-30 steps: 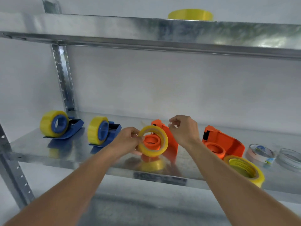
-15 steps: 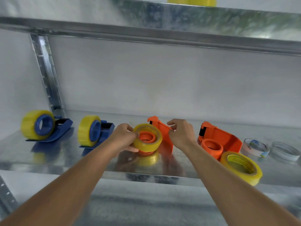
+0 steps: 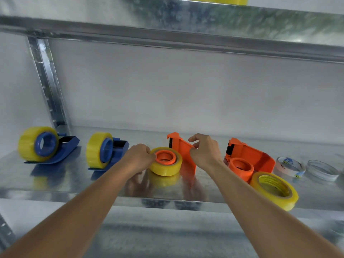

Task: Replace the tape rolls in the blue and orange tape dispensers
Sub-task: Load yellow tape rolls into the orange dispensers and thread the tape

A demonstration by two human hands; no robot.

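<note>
Two blue dispensers, one at the far left [image 3: 65, 148] and one beside it [image 3: 121, 146], stand on the metal shelf [image 3: 55, 185], each carrying a yellow tape roll. An orange dispenser [image 3: 183, 155] lies on its side at the centre. A yellow tape roll [image 3: 166, 167] sits around its orange hub. My left hand [image 3: 138, 158] grips the left edge of that roll. My right hand [image 3: 203, 150] pinches the dispenser's upright orange wall. A second orange dispenser [image 3: 255, 156] lies to the right with a bare hub. A loose yellow tape roll [image 3: 274, 191] leans against it.
Two nearly spent clear rolls, one with a printed core [image 3: 289, 165] and one bare [image 3: 323, 169], lie at the far right. An upper shelf [image 3: 186, 25] hangs overhead with a yellow roll [image 3: 219, 0] on it. A steel upright [image 3: 47, 81] stands at the back left.
The yellow roll was held upright at the orange hub; it now lies flat, seated around it. Both hands moved down with the dispenser. The camera tilted up and shifted.
</note>
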